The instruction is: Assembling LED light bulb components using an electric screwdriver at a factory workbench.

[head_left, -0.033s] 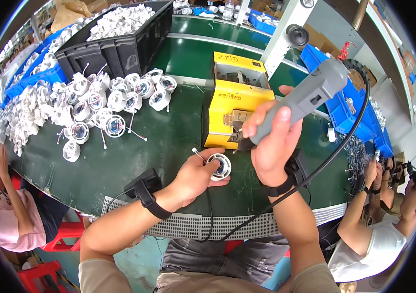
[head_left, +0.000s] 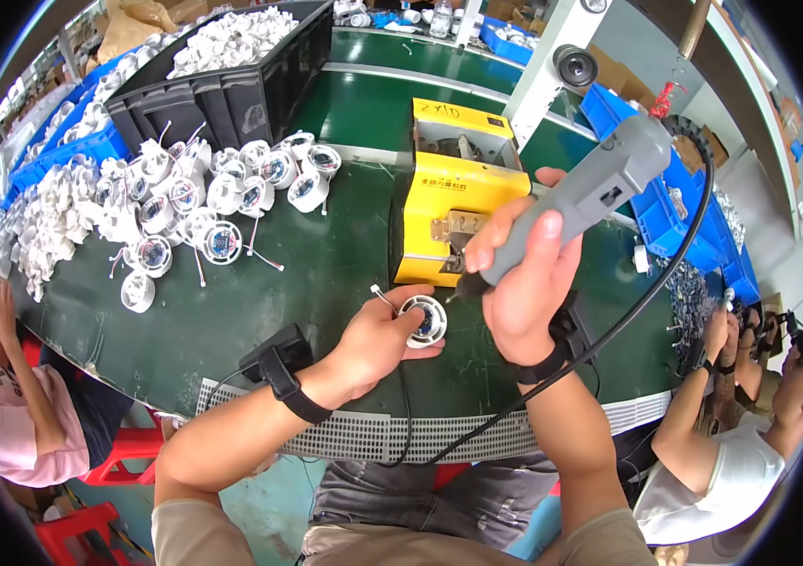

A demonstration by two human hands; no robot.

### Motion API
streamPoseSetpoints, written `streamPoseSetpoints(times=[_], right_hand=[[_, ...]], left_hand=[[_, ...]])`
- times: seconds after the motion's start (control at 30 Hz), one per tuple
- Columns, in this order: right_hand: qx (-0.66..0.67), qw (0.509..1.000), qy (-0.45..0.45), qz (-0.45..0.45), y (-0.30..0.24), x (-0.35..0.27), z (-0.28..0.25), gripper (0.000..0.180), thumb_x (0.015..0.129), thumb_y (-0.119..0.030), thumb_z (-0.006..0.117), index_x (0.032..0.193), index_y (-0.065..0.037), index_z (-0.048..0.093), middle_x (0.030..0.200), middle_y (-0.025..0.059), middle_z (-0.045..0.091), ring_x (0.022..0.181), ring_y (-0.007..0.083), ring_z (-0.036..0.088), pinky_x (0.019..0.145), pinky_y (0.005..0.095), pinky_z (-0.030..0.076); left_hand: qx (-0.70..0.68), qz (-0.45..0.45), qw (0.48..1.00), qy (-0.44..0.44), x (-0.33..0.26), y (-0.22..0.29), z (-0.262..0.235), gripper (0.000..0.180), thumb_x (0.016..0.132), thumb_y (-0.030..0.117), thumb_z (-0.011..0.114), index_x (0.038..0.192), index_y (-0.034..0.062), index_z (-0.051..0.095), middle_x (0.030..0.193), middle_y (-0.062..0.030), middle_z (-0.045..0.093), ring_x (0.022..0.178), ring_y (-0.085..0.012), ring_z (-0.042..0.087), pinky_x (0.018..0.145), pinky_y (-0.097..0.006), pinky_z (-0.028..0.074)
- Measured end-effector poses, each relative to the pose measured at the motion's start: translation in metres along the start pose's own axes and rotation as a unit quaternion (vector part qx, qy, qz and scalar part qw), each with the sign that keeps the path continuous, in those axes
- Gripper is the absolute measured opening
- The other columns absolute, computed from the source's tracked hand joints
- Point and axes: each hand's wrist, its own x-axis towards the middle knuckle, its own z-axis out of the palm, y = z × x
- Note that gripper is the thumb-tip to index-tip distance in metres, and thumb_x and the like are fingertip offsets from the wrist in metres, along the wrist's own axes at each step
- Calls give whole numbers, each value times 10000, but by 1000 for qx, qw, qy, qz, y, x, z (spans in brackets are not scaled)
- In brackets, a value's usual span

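My left hand (head_left: 371, 338) is closed around a white round plastic housing (head_left: 437, 332) with a dark circuit board inside. A short wire with a white connector sticks out past my thumb. In my right hand (head_left: 526, 283) is a grey electric screwdriver (head_left: 571, 196), tilted with its dark tip down and left. That tip hangs just right of the housing, apart from it, near the lower front of a yellow screw feeder (head_left: 420, 217). A black cable (head_left: 652, 300) runs from the screwdriver's top down across my right forearm.
Similar white housings (head_left: 222, 243) with wires are heaped on the green table (head_left: 260, 292) at left. Behind them stands a black crate (head_left: 222, 99) of white parts. Blue bins (head_left: 666, 222) and small dark parts (head_left: 694, 307) lie at right. People sit on both sides.
The screwdriver's tip has come away from the yellow screw feeder, shifting slightly down and left toward the housing. My left hand and the housing look unmoved.
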Motion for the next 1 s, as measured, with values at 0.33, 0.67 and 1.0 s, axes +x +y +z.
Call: streamPoseSetpoints(times=[0.33,0.67,1.0], right_hand=[[37,997,-50,42,9,-27,0,462,983,-402,458,1269,-63,327,699,74,501,512,139,492,497,287,452],[26,997,-73,23,13,-31,4,478,968,-377,495,1263,-45,318,704,80,508,521,146,503,518,296,463],[53,991,-118,20,24,-34,-4,535,954,-407,512,1236,-1,308,697,76,518,534,137,510,521,275,465]], left_hand=[[1,24,1000,-3,-1,0,3,334,986,66,382,1295,-51,433,1090,-125,572,899,-212,640,839,-324,576],[24,25,999,5,-4,3,4,322,988,65,371,1278,-59,436,1059,-117,582,886,-197,644,845,-325,574],[27,16,999,13,-5,7,10,322,989,65,387,1279,-68,427,1080,-113,563,944,-209,629,848,-336,575]])
